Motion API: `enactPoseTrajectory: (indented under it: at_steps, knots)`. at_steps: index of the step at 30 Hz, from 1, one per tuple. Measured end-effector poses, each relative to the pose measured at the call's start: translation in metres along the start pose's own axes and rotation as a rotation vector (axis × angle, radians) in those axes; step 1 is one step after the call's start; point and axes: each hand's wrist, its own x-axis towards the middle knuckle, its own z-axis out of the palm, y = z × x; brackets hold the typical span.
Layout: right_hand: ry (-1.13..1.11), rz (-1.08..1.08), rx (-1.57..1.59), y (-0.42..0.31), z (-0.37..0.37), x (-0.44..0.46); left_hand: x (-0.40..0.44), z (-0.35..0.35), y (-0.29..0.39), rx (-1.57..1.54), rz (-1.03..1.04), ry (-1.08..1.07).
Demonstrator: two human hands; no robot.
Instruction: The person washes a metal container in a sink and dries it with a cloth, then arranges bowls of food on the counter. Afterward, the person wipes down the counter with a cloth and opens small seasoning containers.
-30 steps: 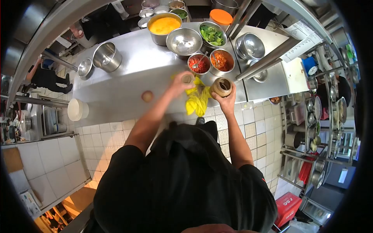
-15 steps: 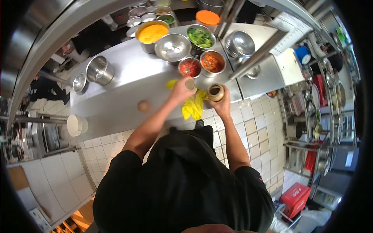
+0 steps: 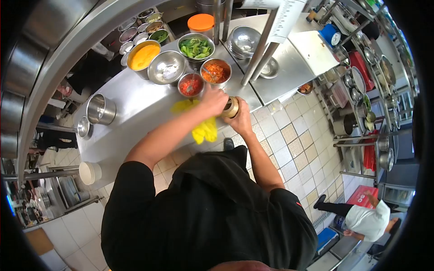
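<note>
My right hand (image 3: 241, 118) is wrapped around a small tan jar (image 3: 231, 107) with a dark open mouth, held at the counter's front edge. My left hand (image 3: 214, 102) is closed against the jar's rim; whatever its fingers hold is hidden. Under my left forearm a yellow cloth (image 3: 205, 131) hangs over the counter edge. Just beyond my hands stand a metal container of chopped red food (image 3: 191, 84) and another of orange-red food (image 3: 215, 72) with a utensil in it.
On the steel counter (image 3: 131, 113) are a bowl (image 3: 166, 67), yellow-filled pot (image 3: 143, 55), greens (image 3: 195, 47), an empty pot (image 3: 101, 109) and white tubs (image 3: 90, 172). Metal posts (image 3: 260, 54) rise at right. A person in white (image 3: 368, 221) stands on the floor behind right.
My left hand has moved right to the jar's mouth, and the round tan piece it held is out of sight. The view has shifted, and a person in white has come into view.
</note>
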Motion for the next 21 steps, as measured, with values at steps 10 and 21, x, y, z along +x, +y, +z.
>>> enactPoseTrajectory:
  at_steps: [10,21]
  knots:
    - [-0.054,0.078,0.059,0.021,-0.011,-0.001,0.023,-0.005,0.012,-0.169,-0.088,-0.189]
    - [-0.104,0.179,0.335,0.023,-0.017,-0.005,-0.002,0.038,-0.002,-1.012,-0.148,0.247]
